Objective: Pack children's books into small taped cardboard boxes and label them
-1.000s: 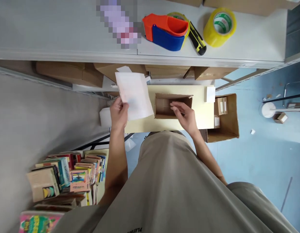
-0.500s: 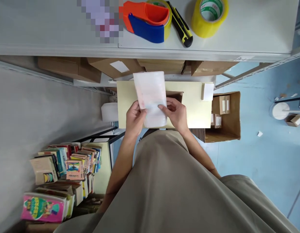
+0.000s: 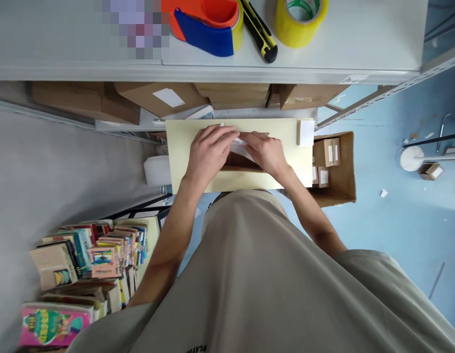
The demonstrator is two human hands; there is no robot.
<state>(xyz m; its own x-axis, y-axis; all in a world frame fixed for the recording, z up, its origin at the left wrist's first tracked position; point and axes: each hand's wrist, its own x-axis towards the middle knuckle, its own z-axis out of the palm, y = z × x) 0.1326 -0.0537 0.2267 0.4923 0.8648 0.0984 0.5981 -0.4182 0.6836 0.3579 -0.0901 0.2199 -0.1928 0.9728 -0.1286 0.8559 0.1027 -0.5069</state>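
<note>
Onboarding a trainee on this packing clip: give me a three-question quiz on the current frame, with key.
1. True or false: both hands rest on the small cardboard box.
2. What white thing lies between the left hand and right hand?
3. Which sits on the grey shelf: A books, B yellow tape roll, C floor lamp?

Key: 1 true. 2 a white foam sheet, pressed into the box. 3 B.
</note>
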